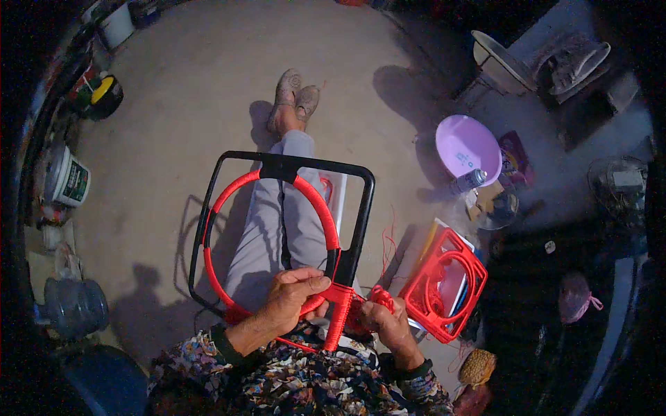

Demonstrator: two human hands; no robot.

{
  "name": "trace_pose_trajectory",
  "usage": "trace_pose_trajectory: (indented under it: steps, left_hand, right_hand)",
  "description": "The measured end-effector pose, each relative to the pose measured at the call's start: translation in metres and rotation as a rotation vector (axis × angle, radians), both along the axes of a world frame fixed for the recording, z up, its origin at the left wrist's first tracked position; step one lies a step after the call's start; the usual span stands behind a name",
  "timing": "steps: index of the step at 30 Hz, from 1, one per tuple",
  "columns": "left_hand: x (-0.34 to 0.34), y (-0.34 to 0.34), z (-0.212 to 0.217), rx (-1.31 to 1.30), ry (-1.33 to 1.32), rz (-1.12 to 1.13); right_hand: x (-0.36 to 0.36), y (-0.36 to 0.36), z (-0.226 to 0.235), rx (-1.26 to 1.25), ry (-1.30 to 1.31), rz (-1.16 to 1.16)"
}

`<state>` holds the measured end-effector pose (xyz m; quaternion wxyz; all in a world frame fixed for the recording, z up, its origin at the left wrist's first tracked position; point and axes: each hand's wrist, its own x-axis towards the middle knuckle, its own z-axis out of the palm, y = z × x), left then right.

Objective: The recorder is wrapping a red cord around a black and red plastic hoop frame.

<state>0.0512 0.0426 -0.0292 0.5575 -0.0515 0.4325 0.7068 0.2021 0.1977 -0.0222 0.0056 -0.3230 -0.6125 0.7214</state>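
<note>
A black rounded-square frame (363, 215) with a ring (320, 201) inside it rests over my lap. Red cord is wound around most of the ring, leaving black stretches bare. The lower right corner piece (338, 315) of the frame is also wrapped in red. My left hand (283, 303) is closed on the ring beside this wrapped piece, thumb and forefinger pressed together. Just right of the frame, my right hand (390, 324) is closed around a small bundle of red cord (381, 298). Part of the lower frame is hidden by my hands and against my patterned clothing.
To my right lies a red-wrapped frame (414, 292), with loose red cord (388, 243) nearby. Farther right stand a purple basin (451, 142) and a spray can (472, 179). Along the left are a white bucket (61, 177) and a large clear water bottle (76, 305).
</note>
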Motion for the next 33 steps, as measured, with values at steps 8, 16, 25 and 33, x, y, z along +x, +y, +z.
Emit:
trace_pose_trajectory:
  steps: [8,16,25,33]
  left_hand:
    - [0.004,-0.002,-0.007,0.020,0.033,0.016]
    - [0.007,-0.005,-0.009,0.053,0.067,0.027]
    - [0.002,-0.002,-0.013,0.020,0.056,0.019]
    - [0.000,-0.003,-0.012,0.028,0.037,0.033]
  right_hand:
    - [-0.026,0.009,0.020,-0.037,-0.017,-0.116]
    - [-0.039,-0.013,0.026,0.220,0.045,0.043]
    - [-0.024,0.008,-0.001,-0.139,-0.064,-0.192]
    - [-0.003,0.051,-0.019,-0.407,0.089,-0.222]
